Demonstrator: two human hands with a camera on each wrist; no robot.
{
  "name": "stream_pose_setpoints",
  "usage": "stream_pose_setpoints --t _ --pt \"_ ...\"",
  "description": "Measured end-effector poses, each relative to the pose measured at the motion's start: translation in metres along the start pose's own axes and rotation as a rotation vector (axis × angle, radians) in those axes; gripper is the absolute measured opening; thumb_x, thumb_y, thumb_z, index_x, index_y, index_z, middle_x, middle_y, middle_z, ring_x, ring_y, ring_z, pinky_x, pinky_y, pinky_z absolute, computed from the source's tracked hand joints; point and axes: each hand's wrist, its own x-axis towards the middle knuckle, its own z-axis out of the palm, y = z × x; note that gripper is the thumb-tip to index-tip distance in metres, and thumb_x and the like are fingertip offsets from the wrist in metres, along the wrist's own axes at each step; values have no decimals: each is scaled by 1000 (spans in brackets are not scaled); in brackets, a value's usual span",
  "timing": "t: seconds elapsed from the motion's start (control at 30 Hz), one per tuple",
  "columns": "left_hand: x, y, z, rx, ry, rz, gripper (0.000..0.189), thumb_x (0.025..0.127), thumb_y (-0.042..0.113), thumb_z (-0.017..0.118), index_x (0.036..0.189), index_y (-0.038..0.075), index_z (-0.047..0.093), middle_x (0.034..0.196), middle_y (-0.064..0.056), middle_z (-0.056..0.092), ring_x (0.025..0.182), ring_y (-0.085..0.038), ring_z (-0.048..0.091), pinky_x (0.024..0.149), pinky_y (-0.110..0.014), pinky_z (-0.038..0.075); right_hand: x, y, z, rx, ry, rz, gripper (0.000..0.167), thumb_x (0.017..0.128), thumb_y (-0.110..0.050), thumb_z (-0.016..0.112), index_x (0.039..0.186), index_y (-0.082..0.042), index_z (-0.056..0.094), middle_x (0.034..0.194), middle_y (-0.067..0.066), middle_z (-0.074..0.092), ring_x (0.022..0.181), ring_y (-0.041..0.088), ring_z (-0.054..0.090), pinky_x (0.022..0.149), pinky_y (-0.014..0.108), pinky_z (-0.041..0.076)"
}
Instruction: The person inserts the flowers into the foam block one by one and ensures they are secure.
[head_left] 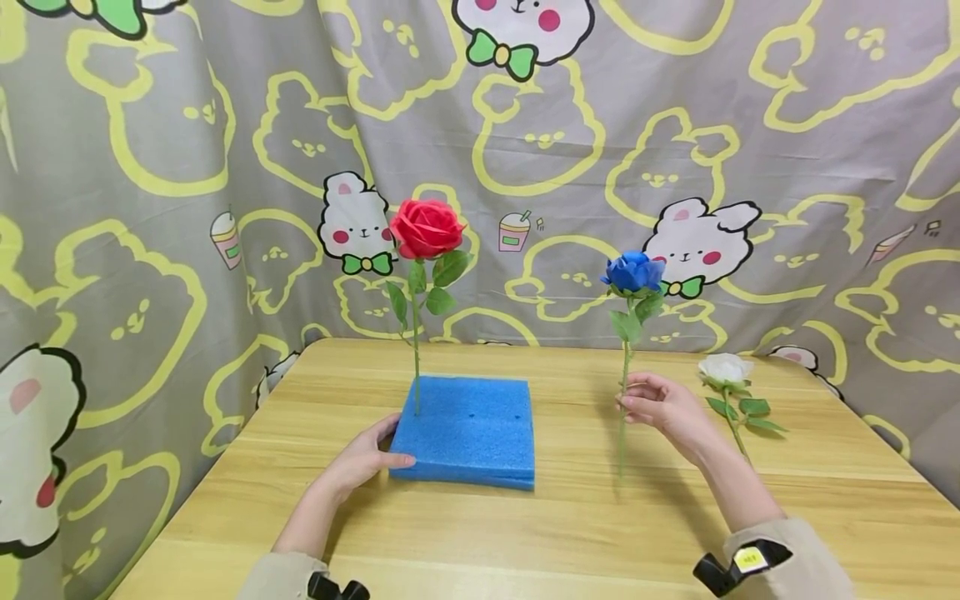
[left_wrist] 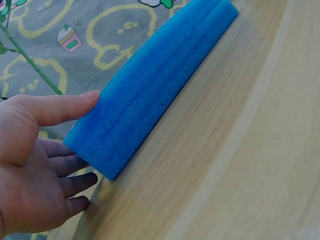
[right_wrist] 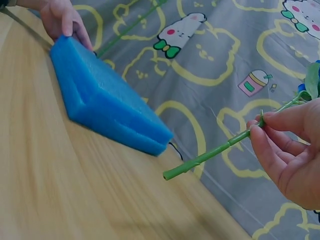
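Note:
A blue foam block (head_left: 472, 429) lies on the table with two small dark holes in its top. From its left part a red rose (head_left: 427, 229) stands upright, stem in the foam. My left hand (head_left: 362, 458) holds the block's near left corner, thumb on the front edge and fingers along the left side. Right of the block, my right hand (head_left: 670, 410) pinches a blue rose (head_left: 634, 273) by its green stem (right_wrist: 215, 152) between thumb and fingers. Its bloom points up, and the cut stem end hangs below the hand, apart from the block.
A white rose (head_left: 725, 368) with green leaves lies on the wooden table (head_left: 570, 533) to the right, partly behind my right forearm. A grey curtain (head_left: 555, 158) with yellow cartoon outlines hangs behind the table and along its left side.

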Motion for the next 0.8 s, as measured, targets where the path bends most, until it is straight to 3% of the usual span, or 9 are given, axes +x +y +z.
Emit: stream_pose_setpoints --t 0.2,0.47,0.67,0.8 --pt "-1 -1 1 -7 3 2 87 74 16 77 142 -7 27 145 -26 28 134 -38 23 106 -54 18 9 -6 13 3 27 -22 22 87 2 60 107 0 51 89 -1 63 82 12 63 74 29 52" --pt "-1 0 1 2 6 -2 87 74 16 77 142 -6 28 145 -26 29 134 -38 23 106 -54 18 20 -13 31 -15 28 -58 26 87 4 59 109 10 48 87 -1 62 78 12 63 72 28 53" --pt "0 -1 1 1 6 -2 86 74 16 77 142 -6 28 144 -26 29 133 -38 24 106 -54 18 29 -13 42 7 14 -85 18 86 6 59 102 1 54 85 0 64 77 12 64 72 30 53" --pt "-1 0 1 5 6 2 87 74 16 77 142 -6 27 144 -26 29 133 -38 24 106 -55 18 35 -12 49 10 14 -95 20 86 6 59 105 7 52 84 0 64 78 13 64 73 34 53"
